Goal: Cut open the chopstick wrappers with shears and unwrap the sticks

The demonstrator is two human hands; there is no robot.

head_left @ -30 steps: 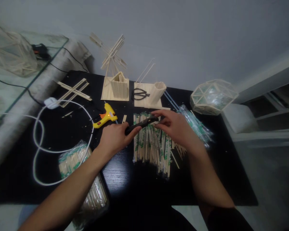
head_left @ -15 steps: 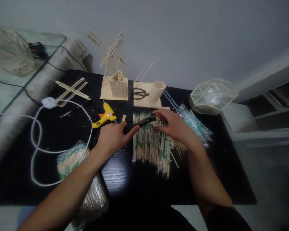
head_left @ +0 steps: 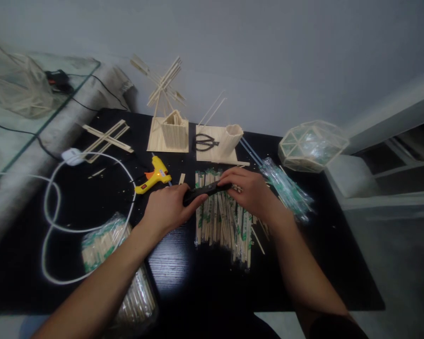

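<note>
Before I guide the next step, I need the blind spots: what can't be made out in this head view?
Head view: dark tool, both ends covered by the left hand and right hand; type unclear.
Head view: right fingers, gripping or only resting on the tool, cannot tell.
Head view: print on the chopstick pile wrappers, too small.
Head view: chopstick bag, partly behind the left forearm.
Head view: white cable, runs off the left edge.

The glue gun (head_left: pixel 154 175) lies left of the stick pile (head_left: pixel 222 219) on the table (head_left: pixel 198 278). Scissors (head_left: pixel 204 140) rest behind it (on a board), bagged sticks (head_left: pixel 127 278) front-left
</note>
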